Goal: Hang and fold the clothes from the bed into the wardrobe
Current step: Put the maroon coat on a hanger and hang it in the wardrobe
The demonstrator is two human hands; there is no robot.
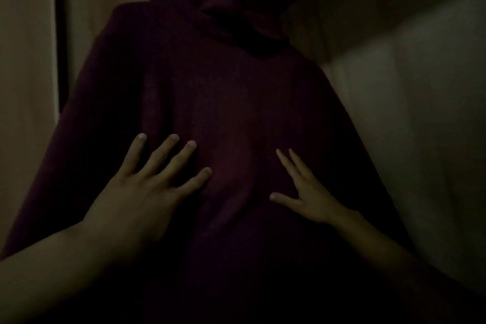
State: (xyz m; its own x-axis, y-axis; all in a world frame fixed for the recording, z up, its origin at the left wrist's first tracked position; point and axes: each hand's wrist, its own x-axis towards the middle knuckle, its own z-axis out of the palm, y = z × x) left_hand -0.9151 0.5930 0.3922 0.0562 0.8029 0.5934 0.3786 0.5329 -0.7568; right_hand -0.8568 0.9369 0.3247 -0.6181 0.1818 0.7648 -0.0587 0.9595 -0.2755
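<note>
Lying flat on the bed (pixel 410 118) in dim light, a dark maroon hooded sweater (pixel 210 92) spreads under both hands. The left hand (pixel 136 200) presses it with fingers (pixel 163 152) straight and splayed; the right hand (pixel 310 200) rests beside it, fingers straight and apart, gripping nothing.

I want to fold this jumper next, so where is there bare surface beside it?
The pale bedding right of the dark maroon knitted jumper lies bare. A narrower pale strip borders its left sleeve. The middle is crowded: left hand and right hand press flat on the jumper.
</note>
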